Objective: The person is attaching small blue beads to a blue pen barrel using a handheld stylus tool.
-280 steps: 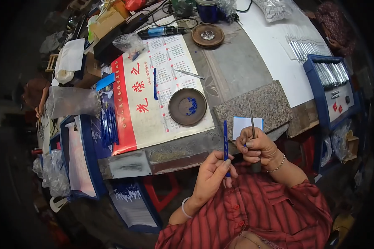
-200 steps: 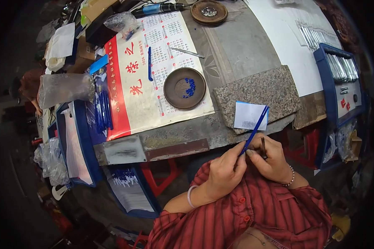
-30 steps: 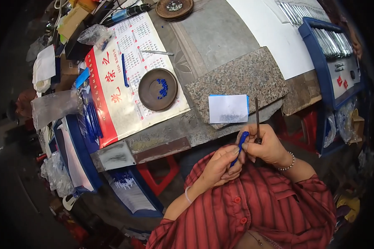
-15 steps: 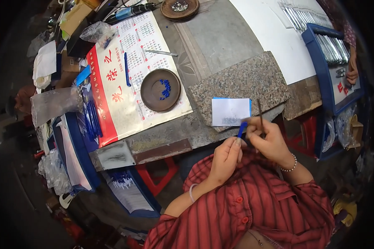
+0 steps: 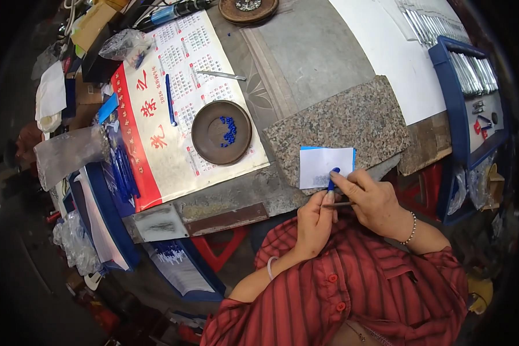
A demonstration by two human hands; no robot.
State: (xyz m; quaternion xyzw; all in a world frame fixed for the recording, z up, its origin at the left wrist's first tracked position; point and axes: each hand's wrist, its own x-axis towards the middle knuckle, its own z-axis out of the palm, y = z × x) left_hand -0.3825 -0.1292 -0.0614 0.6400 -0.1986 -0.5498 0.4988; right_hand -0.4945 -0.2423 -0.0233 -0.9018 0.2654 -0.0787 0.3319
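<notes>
In front of my body, my left hand [image 5: 313, 226] pinches a short blue pen-like stick [image 5: 331, 184] upright between thumb and fingertips. My right hand [image 5: 376, 206] is closed from the right side, its thumb and forefinger at the rounded blue top of that stick. A thin dark rod [image 5: 342, 204] lies under the right fingers, pointing left across the left fingertips. Just beyond the hands, a small white paper [image 5: 323, 161] with grey marks and a blue sheet beneath rests on a speckled stone slab [image 5: 346, 118].
To the left, a brown round dish [image 5: 205, 144] holds small blue pieces on a calendar sheet [image 5: 170, 153]. A blue stick [image 5: 170, 101] and silver tweezers [image 5: 222, 75] lie beyond it. A blue tray [image 5: 460, 127] with silvery packets stands right. Another tray [image 5: 199, 271] sits below the table edge.
My right hand has turned, swinging the thin rod from pointing up to lying level, and its fingers now meet the blue stick's top. The other person's hand has left the right tray.
</notes>
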